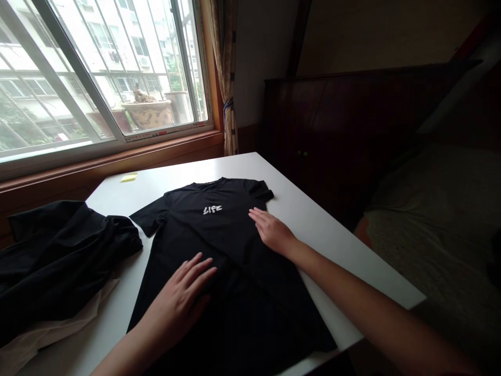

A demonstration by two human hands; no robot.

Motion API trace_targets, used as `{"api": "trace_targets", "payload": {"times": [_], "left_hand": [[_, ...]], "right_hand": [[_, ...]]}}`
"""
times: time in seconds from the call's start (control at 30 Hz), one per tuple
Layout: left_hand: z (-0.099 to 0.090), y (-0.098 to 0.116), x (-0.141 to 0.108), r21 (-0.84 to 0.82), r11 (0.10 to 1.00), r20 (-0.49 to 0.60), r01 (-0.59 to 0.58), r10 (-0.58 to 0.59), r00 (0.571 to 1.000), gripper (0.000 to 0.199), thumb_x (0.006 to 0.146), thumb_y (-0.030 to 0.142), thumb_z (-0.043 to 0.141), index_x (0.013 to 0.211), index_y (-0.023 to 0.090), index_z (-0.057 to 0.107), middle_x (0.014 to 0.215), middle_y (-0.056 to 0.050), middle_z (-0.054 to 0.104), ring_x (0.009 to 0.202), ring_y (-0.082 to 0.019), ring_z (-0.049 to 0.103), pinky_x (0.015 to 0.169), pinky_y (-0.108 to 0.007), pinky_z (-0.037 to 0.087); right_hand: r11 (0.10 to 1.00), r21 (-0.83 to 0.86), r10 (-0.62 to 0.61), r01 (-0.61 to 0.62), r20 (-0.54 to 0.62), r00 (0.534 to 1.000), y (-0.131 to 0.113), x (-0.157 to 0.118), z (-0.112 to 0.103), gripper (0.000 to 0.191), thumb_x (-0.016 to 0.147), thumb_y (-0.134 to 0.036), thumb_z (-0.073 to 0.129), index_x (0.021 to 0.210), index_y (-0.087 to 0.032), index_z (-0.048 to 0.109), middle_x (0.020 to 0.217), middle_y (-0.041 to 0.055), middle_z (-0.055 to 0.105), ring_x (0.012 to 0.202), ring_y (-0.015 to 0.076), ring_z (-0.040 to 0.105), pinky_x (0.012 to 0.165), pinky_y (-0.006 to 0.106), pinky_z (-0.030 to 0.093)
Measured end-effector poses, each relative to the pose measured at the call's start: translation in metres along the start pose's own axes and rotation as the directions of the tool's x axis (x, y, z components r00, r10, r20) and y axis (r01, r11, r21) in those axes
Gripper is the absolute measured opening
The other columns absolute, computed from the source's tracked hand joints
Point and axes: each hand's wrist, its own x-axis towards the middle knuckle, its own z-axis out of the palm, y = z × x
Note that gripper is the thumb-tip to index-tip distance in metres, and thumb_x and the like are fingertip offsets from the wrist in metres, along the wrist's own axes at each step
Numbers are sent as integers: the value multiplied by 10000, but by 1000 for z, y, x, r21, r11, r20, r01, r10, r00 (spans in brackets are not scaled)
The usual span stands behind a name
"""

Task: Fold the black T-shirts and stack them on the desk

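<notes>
A black short-sleeved T-shirt lies spread out on a white table, its collar toward the far side and small white lettering on the chest. Over its lower left part is my left hand, fingers spread, palm down and holding nothing. My right hand rests flat at the shirt's right side, just below the right sleeve, with its fingers stretched out. Some creases run across the shirt's middle. The bottom hem is partly lost in the dark near the table's front edge.
Dark crumpled clothing lies on the left, with a pale cloth under it. A yellow pad sits at the table's far left corner. Beyond are a barred window, a curtain and a dark cabinet; a bed-like covered surface is at right.
</notes>
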Motion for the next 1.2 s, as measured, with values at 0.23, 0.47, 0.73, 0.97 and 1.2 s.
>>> {"api": "trace_targets", "payload": {"times": [0.23, 0.47, 0.73, 0.97, 1.2], "left_hand": [[18, -70, -83, 164, 928, -138, 334, -314, 939, 593, 1009, 508, 458, 1554, 304, 339, 1567, -64, 434, 1435, -325, 407, 1145, -563, 396], [23, -87, -86, 262, 886, -64, 383, -380, 923, 595, 1037, 485, 382, 1588, 308, 243, 1629, -52, 306, 1471, -286, 347, 1192, -556, 300], [18, -127, -64, 231, 880, -63, 415, -412, 909, 561, 1052, 478, 332, 1574, 276, 296, 1632, -68, 304, 1479, -276, 335, 1187, -527, 303], [6, -148, -44, 95, 910, -104, 405, -395, 913, 575, 1041, 535, 306, 1523, 236, 398, 1599, -66, 380, 1447, -263, 391, 1192, -456, 338], [-9, -96, -90, 83, 936, -196, 341, -320, 927, 589, 971, 563, 517, 1498, 325, 408, 1521, -63, 470, 1380, -313, 466, 1124, -508, 432]], "right_hand": [[997, -49, 74, -68, 143, 987, -17, -31, 3, 587, 1041, -465, 348, 1517, -131, 433, 1593, 135, 372, 1481, 296, 332, 1210, 500, 312], [996, -61, 74, -65, 158, 985, -6, -20, 6, 608, 1040, -486, 333, 1541, -145, 393, 1611, 130, 334, 1498, 291, 293, 1215, 496, 283], [994, -70, 93, -81, 194, 977, 5, 16, 24, 644, 1032, -514, 322, 1542, -126, 385, 1621, 131, 315, 1505, 279, 277, 1227, 473, 241], [990, -81, 127, -113, 203, 971, 12, 45, 33, 641, 1026, -506, 334, 1545, -132, 381, 1628, 124, 307, 1510, 266, 264, 1233, 450, 222], [991, -67, 128, -116, 212, 969, 16, 44, 35, 665, 1021, -520, 327, 1546, -113, 373, 1630, 124, 301, 1514, 266, 253, 1235, 447, 209]]}}
